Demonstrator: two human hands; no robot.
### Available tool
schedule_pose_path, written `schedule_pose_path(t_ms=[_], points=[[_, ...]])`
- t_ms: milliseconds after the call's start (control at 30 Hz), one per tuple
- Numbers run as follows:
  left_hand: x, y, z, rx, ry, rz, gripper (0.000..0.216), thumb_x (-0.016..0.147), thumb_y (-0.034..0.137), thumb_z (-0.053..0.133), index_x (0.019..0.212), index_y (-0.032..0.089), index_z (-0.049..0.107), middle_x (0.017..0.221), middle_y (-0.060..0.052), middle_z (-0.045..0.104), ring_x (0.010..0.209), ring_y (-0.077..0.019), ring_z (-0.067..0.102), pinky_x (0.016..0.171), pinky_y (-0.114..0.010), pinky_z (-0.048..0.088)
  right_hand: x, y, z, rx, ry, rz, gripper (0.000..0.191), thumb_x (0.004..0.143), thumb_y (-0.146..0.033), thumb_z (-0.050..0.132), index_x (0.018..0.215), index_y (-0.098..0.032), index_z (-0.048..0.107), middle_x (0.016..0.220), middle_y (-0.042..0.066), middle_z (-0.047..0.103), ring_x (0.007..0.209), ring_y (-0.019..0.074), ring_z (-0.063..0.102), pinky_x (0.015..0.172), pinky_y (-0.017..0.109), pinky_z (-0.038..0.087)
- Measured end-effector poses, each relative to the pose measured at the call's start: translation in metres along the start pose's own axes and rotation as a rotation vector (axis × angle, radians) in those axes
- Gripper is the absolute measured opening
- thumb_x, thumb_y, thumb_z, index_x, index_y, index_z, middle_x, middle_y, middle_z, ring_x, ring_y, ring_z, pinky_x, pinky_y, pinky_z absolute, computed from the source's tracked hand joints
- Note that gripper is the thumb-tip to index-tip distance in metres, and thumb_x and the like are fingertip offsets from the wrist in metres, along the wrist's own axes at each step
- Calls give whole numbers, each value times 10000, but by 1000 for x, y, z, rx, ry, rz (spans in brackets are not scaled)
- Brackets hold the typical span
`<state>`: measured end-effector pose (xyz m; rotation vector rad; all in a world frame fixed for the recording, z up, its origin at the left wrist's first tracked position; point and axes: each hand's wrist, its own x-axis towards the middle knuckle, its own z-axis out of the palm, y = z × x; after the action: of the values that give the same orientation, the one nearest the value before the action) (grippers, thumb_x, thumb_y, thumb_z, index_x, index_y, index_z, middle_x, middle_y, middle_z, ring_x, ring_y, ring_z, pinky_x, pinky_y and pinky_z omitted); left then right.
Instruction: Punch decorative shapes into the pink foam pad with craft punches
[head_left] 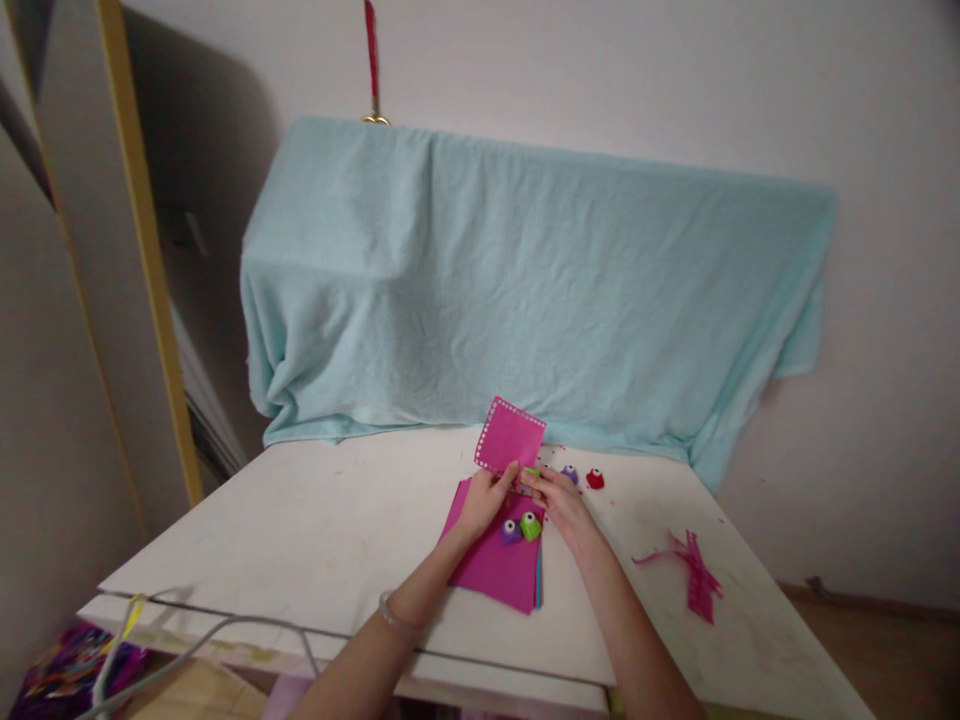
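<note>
My left hand (486, 498) is closed on the lower edge of a small pink sheet of paper (511, 435), with its thumb on top. Rows of small punched holes line the sheet's edges. In my right hand (561, 500) is a green craft punch (531, 472), at the lower right part of that sheet. Below my hands lies a stack of pink paper (495, 575) with some blue sheets showing at its right side. A purple punch (511, 532) and another green punch (530, 526) stand on the stack, side by side.
Beyond my right hand are a purple punch (570, 474) and a red punch (595, 479), with tiny pink bits around. Pink paper strips (699, 585) lie at the right of the white table (315, 530). A light blue cloth (540, 300) hangs behind; a grey cable (232, 620) crosses the front left edge.
</note>
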<state>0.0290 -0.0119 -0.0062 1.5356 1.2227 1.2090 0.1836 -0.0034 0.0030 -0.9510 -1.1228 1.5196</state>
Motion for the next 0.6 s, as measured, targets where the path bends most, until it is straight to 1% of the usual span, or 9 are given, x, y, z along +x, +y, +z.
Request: schedule_pose_path(t_ms=[100,200,333,433,500,600], points=[[-2,1,2,-48,-10,-13,561,869,642,417,614,159,547,500,8,500,490,-132,481,500,-227,331,-1,-2,2,7,20,-16,298,574,-356,860,711,-153,690,583,-27,529,487,71,301,482,268,159],[-2,2,3,-62,-18,-26,562,859,658,419,632,161,549,505,13,492,483,-130,465,483,-228,308,-3,-4,5,35,44,-33,297,576,-360,858,717,-158,692,597,-22,541,489,76,305,490,275,166],[-1,0,3,12,-9,-22,585,852,664,418,575,161,526,486,19,449,476,-121,409,477,-234,263,-5,-5,8,58,70,-32,296,577,-370,860,696,-167,681,592,-26,541,473,75,283,487,280,160],[0,0,2,61,28,13,582,859,649,416,584,152,545,521,6,477,516,-125,415,504,-234,273,-6,-6,9,57,79,-13,297,592,-379,854,709,-167,680,584,-30,539,467,75,289,477,273,158],[0,0,2,74,44,15,582,866,642,409,588,151,551,538,0,491,535,-129,423,517,-233,282,-7,-6,10,53,74,-9,301,623,-394,838,762,-166,698,637,-12,583,489,82,354,474,262,184],[0,0,1,68,53,25,567,879,625,402,601,154,553,549,5,491,536,-128,420,519,-232,278,-7,-7,11,50,55,-16,330,664,-416,811,863,-168,719,784,29,658,599,115,501,505,248,265]])
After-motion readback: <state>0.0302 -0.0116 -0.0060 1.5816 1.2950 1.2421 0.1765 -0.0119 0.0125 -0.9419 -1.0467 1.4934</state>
